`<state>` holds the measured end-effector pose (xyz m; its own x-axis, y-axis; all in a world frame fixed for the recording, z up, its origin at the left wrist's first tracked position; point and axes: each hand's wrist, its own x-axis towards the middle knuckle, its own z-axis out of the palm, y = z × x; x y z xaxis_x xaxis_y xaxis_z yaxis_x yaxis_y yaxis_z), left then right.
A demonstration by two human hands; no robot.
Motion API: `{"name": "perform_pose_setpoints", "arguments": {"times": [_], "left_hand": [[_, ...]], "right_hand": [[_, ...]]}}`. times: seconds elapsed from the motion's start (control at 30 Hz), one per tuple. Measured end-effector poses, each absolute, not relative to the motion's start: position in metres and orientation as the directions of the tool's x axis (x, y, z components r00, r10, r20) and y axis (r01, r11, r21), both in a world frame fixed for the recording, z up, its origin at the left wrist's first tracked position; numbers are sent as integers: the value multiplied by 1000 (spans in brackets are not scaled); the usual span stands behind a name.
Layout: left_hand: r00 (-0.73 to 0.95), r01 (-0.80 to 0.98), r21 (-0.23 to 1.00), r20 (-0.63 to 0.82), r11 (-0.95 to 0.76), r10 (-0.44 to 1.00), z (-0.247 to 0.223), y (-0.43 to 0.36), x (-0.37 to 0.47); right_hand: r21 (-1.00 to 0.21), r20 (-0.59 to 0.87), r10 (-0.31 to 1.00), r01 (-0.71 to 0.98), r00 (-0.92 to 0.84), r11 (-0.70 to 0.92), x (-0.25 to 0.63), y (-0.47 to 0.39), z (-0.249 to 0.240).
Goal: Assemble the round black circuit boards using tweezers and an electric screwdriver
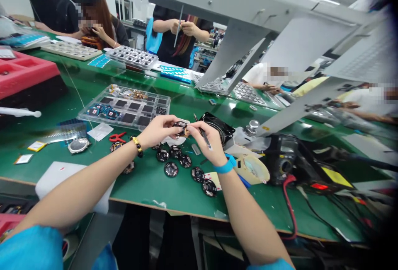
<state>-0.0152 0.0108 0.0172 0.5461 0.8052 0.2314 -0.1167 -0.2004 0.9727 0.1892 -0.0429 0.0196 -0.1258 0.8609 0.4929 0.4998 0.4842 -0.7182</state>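
The left hand [160,132] pinches a round black part [179,128] between thumb and fingers; the right hand [214,145] meets it with its fingertips, a slim dark tool [205,137] tucked in the same grip. One part seems to be in progress — similar round pieces [171,169] lie loose on the table [149,195], mostly just below and between the hands; which are finished and which are left, I cannot tell. As for containers, well to the left of the hands stands a red box [34,73], its contents mostly hidden. Just beyond the left hand, a clear compartment tray [93,120] holds blue pieces [107,112], black squares [127,118] and small gold-coloured bits [138,95]. Right of the right hand — a cream oval dish [263,173], contents unclear, with a shiny-topped bottle [253,126] behind it
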Motion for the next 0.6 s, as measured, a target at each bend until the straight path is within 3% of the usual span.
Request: {"name": "perform_pose_setpoints", "arguments": {"times": [0.2, 0.43, 0.53, 0.6], "left_hand": [[597, -103, 986, 169, -134, 785, 24, 8, -18], [588, -72, 990, 142, -123, 796, 26, 7, -17], [499, 74, 963, 190, -259, 845, 25, 5, -17], [405, 241, 879, 295, -413, 865, 25, 2, -19]], "right_hand": [[-655, 524, 840, 562, -143, 505, 188, -43, 19], [-440, 653, 728, 676, -211, 591, 184, -43, 15], [-321, 676, 701, 765, -228, 559, 185, -40, 11], [-253, 682, 689, 806, -244, 536, 184, -43, 12]]}}
